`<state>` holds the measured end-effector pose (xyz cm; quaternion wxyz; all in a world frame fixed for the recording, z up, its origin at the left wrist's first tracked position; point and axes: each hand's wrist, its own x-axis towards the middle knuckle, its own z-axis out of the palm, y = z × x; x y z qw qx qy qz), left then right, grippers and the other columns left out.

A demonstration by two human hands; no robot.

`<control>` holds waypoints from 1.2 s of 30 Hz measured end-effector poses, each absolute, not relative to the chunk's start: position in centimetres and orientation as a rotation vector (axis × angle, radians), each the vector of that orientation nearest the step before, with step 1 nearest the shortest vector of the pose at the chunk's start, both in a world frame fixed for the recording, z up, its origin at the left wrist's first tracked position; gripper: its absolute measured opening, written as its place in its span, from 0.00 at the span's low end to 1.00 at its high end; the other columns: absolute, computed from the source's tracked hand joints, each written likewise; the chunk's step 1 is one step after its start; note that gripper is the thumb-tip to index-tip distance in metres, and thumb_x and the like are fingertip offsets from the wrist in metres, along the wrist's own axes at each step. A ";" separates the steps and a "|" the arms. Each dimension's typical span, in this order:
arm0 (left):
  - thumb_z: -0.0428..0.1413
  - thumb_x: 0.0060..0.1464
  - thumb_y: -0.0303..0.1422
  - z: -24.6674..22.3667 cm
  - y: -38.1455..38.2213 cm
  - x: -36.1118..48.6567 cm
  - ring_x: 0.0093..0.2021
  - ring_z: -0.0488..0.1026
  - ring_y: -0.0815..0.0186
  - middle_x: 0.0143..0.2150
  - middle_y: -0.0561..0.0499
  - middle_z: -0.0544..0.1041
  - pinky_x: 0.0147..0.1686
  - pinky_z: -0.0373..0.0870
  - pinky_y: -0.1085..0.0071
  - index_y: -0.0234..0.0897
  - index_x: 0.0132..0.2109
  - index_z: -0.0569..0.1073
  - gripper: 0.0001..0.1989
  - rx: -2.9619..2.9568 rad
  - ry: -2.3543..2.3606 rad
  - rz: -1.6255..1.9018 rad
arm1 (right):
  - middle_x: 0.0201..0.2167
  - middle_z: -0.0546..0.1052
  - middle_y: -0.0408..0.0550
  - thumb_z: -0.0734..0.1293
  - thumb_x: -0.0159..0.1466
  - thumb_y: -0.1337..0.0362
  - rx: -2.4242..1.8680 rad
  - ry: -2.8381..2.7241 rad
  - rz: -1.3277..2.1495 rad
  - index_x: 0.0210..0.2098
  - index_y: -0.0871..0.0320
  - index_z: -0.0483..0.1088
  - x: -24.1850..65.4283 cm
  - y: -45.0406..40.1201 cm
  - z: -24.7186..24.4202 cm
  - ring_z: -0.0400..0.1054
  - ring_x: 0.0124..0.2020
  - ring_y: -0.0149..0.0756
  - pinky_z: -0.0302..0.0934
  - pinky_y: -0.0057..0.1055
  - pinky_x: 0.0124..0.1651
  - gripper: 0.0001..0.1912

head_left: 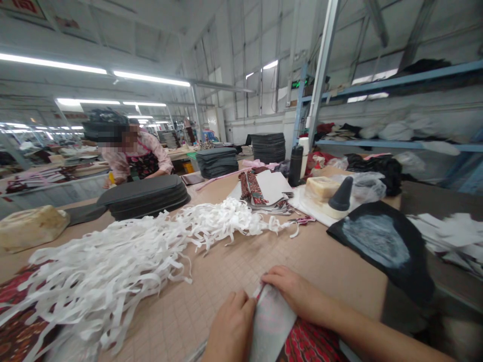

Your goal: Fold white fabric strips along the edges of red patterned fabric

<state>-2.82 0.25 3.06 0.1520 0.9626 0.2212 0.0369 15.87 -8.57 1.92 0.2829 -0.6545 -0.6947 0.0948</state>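
A grey-white backing piece (272, 317) lies at the table's front edge, with red patterned fabric (311, 344) showing beneath it. My right hand (289, 291) is closed at its upper end, fingertips pinching the edge. My left hand (234, 327) presses along the left edge of the same piece, fingers bent and together; its fingertips touch the fold. A thin red strip of fabric shows between the two hands. The undersides of both hands are hidden.
White strips (124, 261) heap across the left of the tabletop (211, 281). Dark stacked pieces (147, 196) stand behind them, near a person (139, 151) leaning over. Fabric pieces (264, 188), a black cone (341, 193) and a chalk-marked black cloth (377, 241) lie further back and right.
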 end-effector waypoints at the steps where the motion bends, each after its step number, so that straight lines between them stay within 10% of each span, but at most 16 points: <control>1: 0.48 0.56 0.23 3.2 0.4 -2.6 0.44 0.68 0.65 0.42 0.49 0.72 0.43 0.64 0.73 0.39 0.45 0.73 0.13 2.715 0.638 0.118 | 0.39 0.73 0.51 0.56 0.61 0.77 -1.739 -1.849 0.266 0.44 0.59 0.72 15.9 -8.5 1.9 0.66 0.42 0.35 0.60 0.30 0.47 0.19; 16: 0.46 0.58 0.19 2.9 -0.3 0.3 0.44 0.68 0.57 0.44 0.43 0.72 0.44 0.66 0.61 0.32 0.51 0.70 0.16 2.897 0.517 0.084 | 0.35 0.70 0.47 0.58 0.63 0.72 -1.802 -1.852 0.253 0.37 0.59 0.72 16.0 -7.8 1.5 0.64 0.39 0.35 0.59 0.30 0.43 0.11; 36: 0.51 0.55 0.20 -0.6 0.1 -6.6 0.39 0.69 0.62 0.40 0.49 0.74 0.34 0.67 0.72 0.37 0.48 0.70 0.14 3.264 0.510 0.177 | 0.42 0.73 0.54 0.63 0.59 0.73 -1.764 -2.267 -0.335 0.44 0.61 0.68 13.1 -9.5 1.1 0.65 0.40 0.43 0.63 0.38 0.41 0.14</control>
